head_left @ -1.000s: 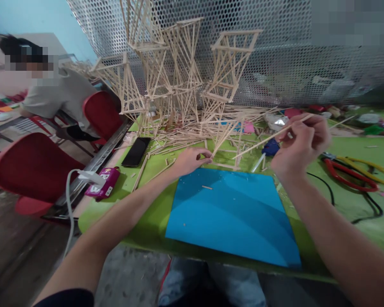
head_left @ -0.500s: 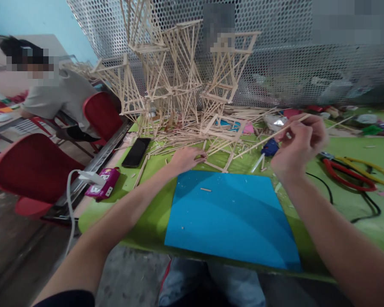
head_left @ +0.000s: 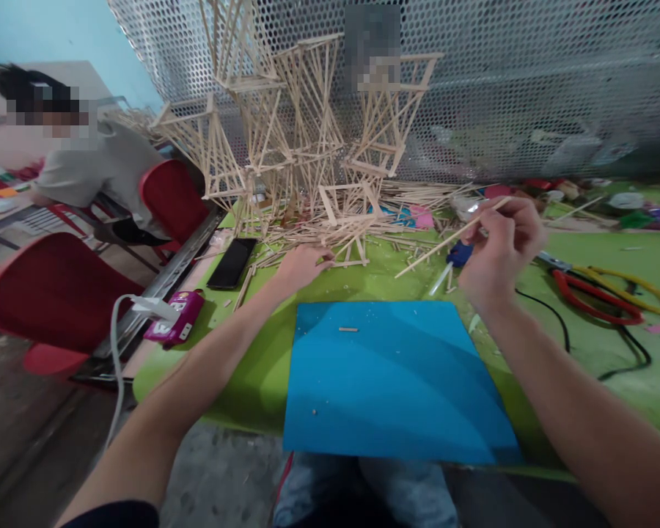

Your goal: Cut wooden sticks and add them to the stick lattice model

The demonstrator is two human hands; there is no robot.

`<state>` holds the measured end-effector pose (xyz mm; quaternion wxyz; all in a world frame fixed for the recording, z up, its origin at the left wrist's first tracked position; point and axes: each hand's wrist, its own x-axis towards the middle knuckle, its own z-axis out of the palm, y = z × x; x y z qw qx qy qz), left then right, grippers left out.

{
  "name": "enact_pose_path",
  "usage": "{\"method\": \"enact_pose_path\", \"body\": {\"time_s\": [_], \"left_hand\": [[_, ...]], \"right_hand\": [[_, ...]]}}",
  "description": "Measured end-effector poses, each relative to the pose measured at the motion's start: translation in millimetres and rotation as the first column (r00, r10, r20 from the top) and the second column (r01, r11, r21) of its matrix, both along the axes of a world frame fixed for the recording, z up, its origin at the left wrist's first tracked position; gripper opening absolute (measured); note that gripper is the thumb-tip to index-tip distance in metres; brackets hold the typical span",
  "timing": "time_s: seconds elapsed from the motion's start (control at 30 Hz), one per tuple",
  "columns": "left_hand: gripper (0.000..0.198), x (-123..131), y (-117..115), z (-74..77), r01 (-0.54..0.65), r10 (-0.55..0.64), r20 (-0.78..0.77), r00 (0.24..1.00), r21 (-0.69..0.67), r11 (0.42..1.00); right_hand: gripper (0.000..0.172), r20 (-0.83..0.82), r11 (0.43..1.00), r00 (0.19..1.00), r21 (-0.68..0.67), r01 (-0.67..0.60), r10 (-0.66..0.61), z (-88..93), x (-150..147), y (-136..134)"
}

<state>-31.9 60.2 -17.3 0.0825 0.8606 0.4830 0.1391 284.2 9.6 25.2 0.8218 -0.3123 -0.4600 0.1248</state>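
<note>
We see the two hands well apart over the green table [head_left: 236, 389]. The right hand [head_left: 503, 238] is pinched on a thin wooden stick [head_left: 434, 251], which slants down to the left with its lower tip just above or on the table; we cannot tell which. The left hand [head_left: 305, 266] has its curled fingertips at the near left corner of a small stick frame [head_left: 353, 263], and we cannot tell whether they grip it or only touch it. That frame stands beyond the blue sheet [head_left: 385, 381], in front of the pile of loose sticks [head_left: 308, 233] and the tall stick towers [head_left: 253, 84]. Left of it we find a black phone [head_left: 232, 264]. Near the right hand we make out a blue object [head_left: 460, 254], partly hidden, and red and yellow tool handles [head_left: 567, 295].
</note>
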Motion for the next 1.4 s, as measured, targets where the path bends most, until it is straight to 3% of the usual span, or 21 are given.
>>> {"method": "enact_pose_path", "body": {"time_s": [0.2, 0.27, 0.4, 0.47, 0.53, 0.6, 0.7, 0.83, 0.97, 1.03, 1.13, 1.27, 1.4], "left_hand": [[0.023, 10, -11, 3.4, 0.039, -0.055, 0.281, 0.958, 0.063, 0.997], [0.019, 19, -19, 6.2, 0.076, -0.104, 0.354, 0.930, 0.090, 0.993], [0.017, 36, -34, 6.4, 0.174, -0.214, 0.403, 0.890, 0.132, 0.976], [0.018, 43, -40, 4.3, 0.210, -0.252, 0.406, 0.879, 0.145, 0.967], [0.019, 47, -43, 2.4, 0.256, -0.282, 0.405, 0.870, 0.118, 0.959], [0.028, 48, -44, 1.6, 0.282, -0.277, 0.409, 0.870, 0.050, 0.958], [0.043, 41, -40, 2.5, 0.297, -0.256, 0.359, 0.898, -0.063, 0.953], [0.060, 19, -29, 2.3, 0.368, -0.374, 0.009, 0.927, -0.200, 0.908], [0.077, 1, -19, -0.6, 0.139, -0.188, -0.222, 0.957, -0.219, 0.966], [0.075, -1, -15, -1.2, 0.085, -0.122, -0.251, 0.960, -0.154, 0.984], [0.058, 7, -9, -0.7, 0.142, -0.158, -0.253, 0.955, -0.077, 0.987], [0.039, 29, 0, -1.2, 0.215, -0.228, -0.119, 0.966, -0.114, 0.970], [0.033, 38, 12, -7.4, 0.253, -0.261, -0.046, 0.964, -0.128, 0.959]], "right_hand": [[0.012, 0.131, 0.987, 0.979, -0.042, -0.154, 0.158, -5.0, -2, -3], [0.014, 0.304, 0.989, 0.945, -0.111, -0.093, 0.123, -4.6, -3, -9], [0.026, 0.687, 0.948, 0.710, -0.306, 0.092, 0.153, -6.6, -5, -17], [0.022, 0.768, 0.927, 0.609, -0.349, 0.140, 0.198, -9.8, -4, -16], [0.034, 0.801, 0.921, 0.571, -0.341, 0.189, 0.180, -12.9, -2, -12], [0.043, 0.799, 0.924, 0.590, -0.307, 0.228, 0.120, -14.5, 2, -8], [0.041, 0.752, 0.926, 0.659, -0.246, 0.287, -0.005, -14.0, 13, 0], [0.038, 0.700, 0.904, 0.710, -0.248, 0.349, -0.082, -13.8, 29, 13], [0.031, 0.696, 0.886, 0.714, -0.278, 0.372, -0.081, -14.2, 33, 19], [0.029, 0.675, 0.888, 0.735, -0.295, 0.352, -0.066, -13.2, 31, 19], [0.031, 0.627, 0.897, 0.777, -0.317, 0.307, -0.044, -11.7, 28, 17], [0.033, 0.583, 0.922, 0.813, -0.311, 0.233, -0.009, -12.9, 27, 16], [0.037, 0.632, 0.928, 0.774, -0.280, 0.244, -0.012, -15.5, 27, 16]]}}
